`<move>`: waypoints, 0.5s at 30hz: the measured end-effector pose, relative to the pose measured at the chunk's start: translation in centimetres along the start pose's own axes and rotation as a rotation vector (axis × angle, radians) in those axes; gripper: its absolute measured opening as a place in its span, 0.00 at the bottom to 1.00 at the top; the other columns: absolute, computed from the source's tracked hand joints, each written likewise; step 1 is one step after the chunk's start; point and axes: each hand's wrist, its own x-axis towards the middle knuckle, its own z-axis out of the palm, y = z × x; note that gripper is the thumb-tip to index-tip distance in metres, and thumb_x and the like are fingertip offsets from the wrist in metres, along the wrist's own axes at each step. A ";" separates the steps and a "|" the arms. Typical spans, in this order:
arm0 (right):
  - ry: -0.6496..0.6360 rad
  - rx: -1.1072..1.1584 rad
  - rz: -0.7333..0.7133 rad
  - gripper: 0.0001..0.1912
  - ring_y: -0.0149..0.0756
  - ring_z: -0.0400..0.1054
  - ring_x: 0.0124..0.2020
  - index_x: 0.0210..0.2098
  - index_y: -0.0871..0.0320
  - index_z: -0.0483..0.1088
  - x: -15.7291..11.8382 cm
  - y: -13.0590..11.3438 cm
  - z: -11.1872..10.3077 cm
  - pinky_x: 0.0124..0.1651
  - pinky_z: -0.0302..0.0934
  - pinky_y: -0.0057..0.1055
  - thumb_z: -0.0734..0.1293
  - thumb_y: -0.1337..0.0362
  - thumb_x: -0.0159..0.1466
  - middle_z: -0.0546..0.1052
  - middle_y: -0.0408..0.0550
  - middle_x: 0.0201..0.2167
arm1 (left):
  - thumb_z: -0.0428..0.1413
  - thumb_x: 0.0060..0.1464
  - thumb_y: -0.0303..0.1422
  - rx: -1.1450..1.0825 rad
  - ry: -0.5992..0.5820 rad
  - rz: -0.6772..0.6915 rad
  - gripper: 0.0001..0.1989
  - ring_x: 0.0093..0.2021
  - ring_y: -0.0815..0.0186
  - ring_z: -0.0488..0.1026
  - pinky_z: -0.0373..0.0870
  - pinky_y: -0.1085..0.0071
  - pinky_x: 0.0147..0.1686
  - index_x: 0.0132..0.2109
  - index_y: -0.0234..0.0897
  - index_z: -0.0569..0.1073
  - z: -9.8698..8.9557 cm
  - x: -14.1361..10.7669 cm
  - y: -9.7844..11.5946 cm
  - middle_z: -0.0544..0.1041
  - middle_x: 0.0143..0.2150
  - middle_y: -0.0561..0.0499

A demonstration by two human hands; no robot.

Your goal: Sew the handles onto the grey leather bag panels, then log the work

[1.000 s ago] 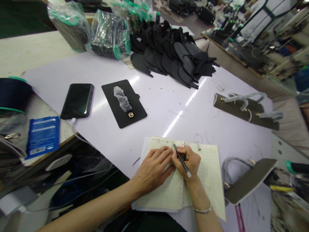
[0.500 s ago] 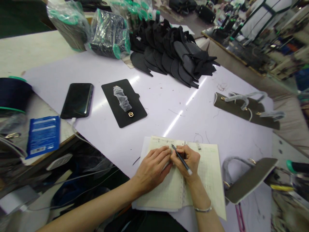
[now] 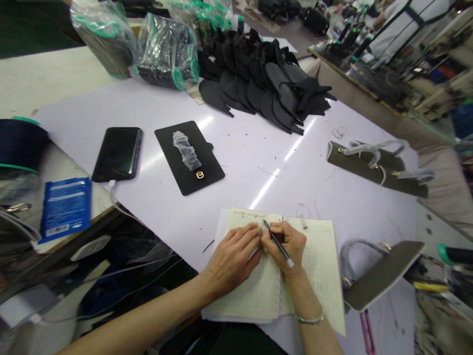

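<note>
A spiral-bound notebook (image 3: 318, 276) lies spread on the table in front of me, with handwriting along the top of its left page. My right hand (image 3: 286, 244) is closed round a dark pen (image 3: 278, 242) with a clear end cap, its lower side resting on the notebook near the spiral. My left hand (image 3: 234, 256) lies flat on the left page, fingers stretched out and touching or nearly touching the right hand's fingers. The pen's writing tip is hidden by the fingers.
Further off lie a smartphone (image 3: 118, 154) on a cable, a black panel (image 3: 190, 158) with a wrapped handle, olive bag pieces (image 3: 377, 162), and a pile of black cut parts (image 3: 266, 79). Wrapped thread spools (image 3: 166, 52) stand behind. An olive bag part (image 3: 386, 276) sits right of the notebook.
</note>
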 end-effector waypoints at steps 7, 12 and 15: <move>0.002 0.022 0.092 0.06 0.26 0.65 0.24 0.30 0.56 0.71 0.5 -0.8 0.1 0.29 0.61 0.26 0.71 0.70 0.56 0.74 0.37 0.27 | 0.52 0.64 0.31 0.013 -0.056 -0.015 0.19 0.64 0.58 0.63 0.63 0.59 0.60 0.61 0.34 0.67 -0.1 0.1 0.0 0.70 0.63 0.46; -0.014 0.024 0.167 0.05 0.26 0.66 0.25 0.30 0.55 0.71 1.0 -1.6 0.3 0.30 0.63 0.27 0.71 0.69 0.56 0.74 0.37 0.28 | 0.52 0.64 0.30 0.013 -0.049 -0.015 0.16 0.65 0.58 0.63 0.63 0.59 0.60 0.57 0.34 0.69 0.0 0.0 0.0 0.71 0.62 0.47; -0.021 0.010 0.168 0.05 0.27 0.67 0.26 0.30 0.55 0.71 1.1 -1.4 0.4 0.31 0.63 0.27 0.71 0.69 0.55 0.75 0.37 0.28 | 0.52 0.64 0.31 0.012 -0.046 -0.014 0.16 0.64 0.58 0.63 0.63 0.59 0.59 0.57 0.34 0.69 0.1 0.0 0.0 0.71 0.62 0.47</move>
